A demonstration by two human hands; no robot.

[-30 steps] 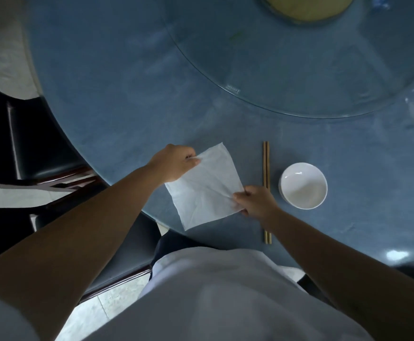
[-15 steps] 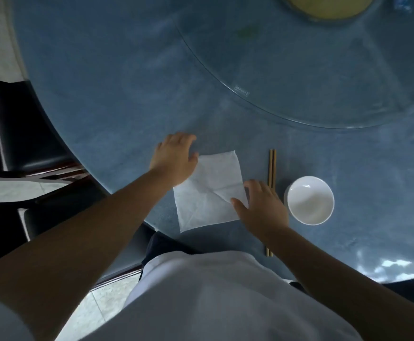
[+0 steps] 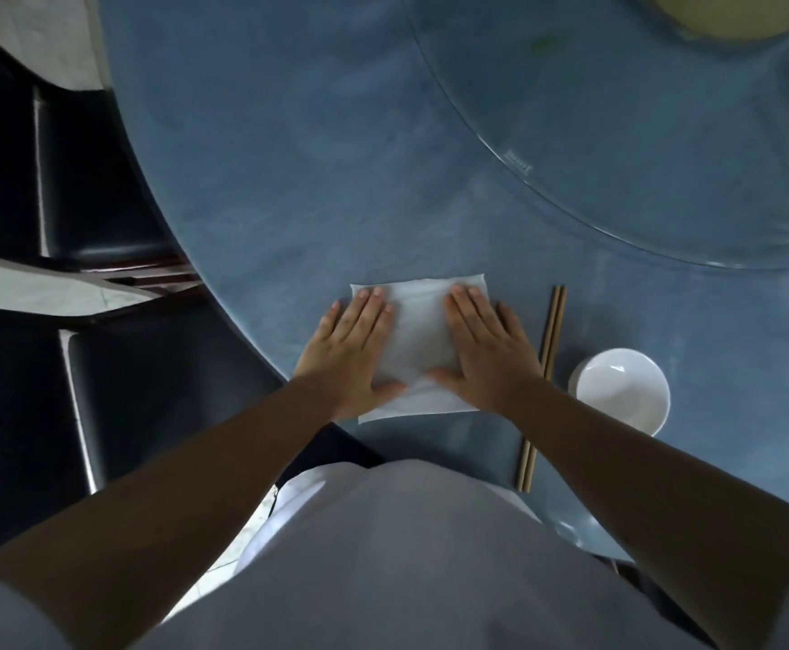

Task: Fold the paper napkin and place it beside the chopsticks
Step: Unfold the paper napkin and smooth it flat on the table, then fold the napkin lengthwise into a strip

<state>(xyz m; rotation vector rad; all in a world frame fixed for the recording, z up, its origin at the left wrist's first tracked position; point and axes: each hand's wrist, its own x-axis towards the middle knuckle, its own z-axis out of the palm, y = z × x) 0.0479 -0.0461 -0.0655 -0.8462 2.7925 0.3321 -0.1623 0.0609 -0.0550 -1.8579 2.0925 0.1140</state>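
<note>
A white paper napkin point(image 3: 419, 335) lies flat and square on the blue table point(image 3: 317, 171), near its front edge. My left hand point(image 3: 352, 354) presses palm-down on the napkin's left side, fingers spread. My right hand point(image 3: 486, 351) presses flat on its right side in the same way. Neither hand grips anything. A pair of brown chopsticks point(image 3: 549, 349) lies just right of the napkin, pointing away from me, partly hidden under my right forearm.
A small white bowl point(image 3: 620, 391) stands right of the chopsticks. A glass turntable point(image 3: 641, 147) covers the far right of the table. Dark chairs point(image 3: 101, 199) stand to the left, beyond the table's curved edge.
The napkin has gone from held and slanted to lying flat and squared on the table. Both hands have let go of its edges and now press flat on it.
</note>
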